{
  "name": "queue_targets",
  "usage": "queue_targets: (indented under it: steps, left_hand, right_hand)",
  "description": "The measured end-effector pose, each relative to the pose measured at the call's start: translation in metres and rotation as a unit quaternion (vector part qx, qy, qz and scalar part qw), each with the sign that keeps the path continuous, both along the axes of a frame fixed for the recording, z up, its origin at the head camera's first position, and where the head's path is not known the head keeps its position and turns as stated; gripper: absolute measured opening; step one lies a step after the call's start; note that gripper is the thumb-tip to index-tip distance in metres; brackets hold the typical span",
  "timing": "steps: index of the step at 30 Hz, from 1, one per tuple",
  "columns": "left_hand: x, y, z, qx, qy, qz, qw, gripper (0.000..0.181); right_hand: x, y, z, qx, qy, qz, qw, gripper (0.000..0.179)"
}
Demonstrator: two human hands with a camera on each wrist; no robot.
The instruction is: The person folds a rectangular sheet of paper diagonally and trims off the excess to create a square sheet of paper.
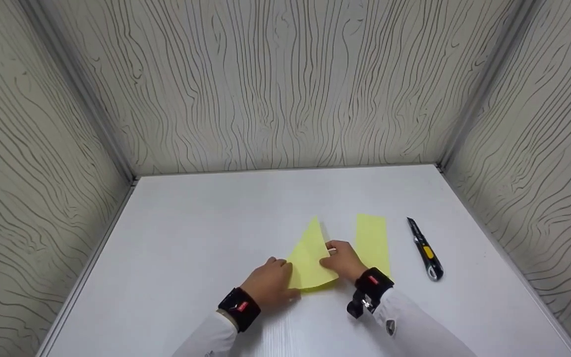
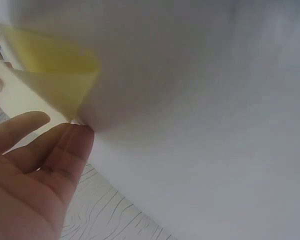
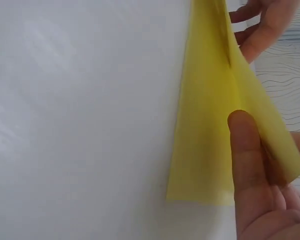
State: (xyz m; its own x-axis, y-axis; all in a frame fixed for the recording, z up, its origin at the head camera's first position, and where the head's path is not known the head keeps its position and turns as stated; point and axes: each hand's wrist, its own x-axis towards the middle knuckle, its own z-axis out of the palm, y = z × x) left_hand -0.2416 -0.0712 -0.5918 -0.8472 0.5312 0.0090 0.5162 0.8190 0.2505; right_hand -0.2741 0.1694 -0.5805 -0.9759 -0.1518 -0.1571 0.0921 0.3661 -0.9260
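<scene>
A folded sheet of yellow paper point(image 1: 310, 260) stands over the white table, its upper layer raised to a point at the far end. My right hand point(image 1: 342, 260) pinches the raised layer at its right edge. In the right wrist view, one digit lies inside the fold of the yellow paper point(image 3: 205, 125) and other fingers are behind the flap. At the left end of the sheet, my left hand point(image 1: 270, 285) rests on the table. Its fairly straight fingertips point(image 2: 80, 137) touch the folded corner in the left wrist view.
A separate yellow paper strip point(image 1: 372, 238) lies just right of the right hand, partly behind it. Farther right is a black utility knife point(image 1: 425, 250) with a yellow slider. Patterned panels point(image 1: 265, 89) enclose the white table point(image 1: 191, 213) at the back and both sides.
</scene>
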Motion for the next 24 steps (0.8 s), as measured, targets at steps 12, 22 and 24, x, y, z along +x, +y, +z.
queue_targets:
  steps: [12,22,24]
  left_hand:
    - [-0.007,-0.009,0.006,0.233,-0.161,0.079,0.9558,0.086]
    - [-0.014,-0.010,0.010,0.396,-0.330,0.118,0.8488,0.087]
    - [-0.015,-0.010,0.011,0.428,-0.389,0.135,0.8048,0.089]
  right_hand:
    - [-0.002,0.015,0.025,-0.092,-0.025,-0.015,0.9953,0.037]
    - [-0.002,0.020,0.031,-0.114,-0.026,-0.042,0.9923,0.038]
    - [-0.003,0.022,0.030,-0.116,-0.023,-0.031,0.9925,0.037]
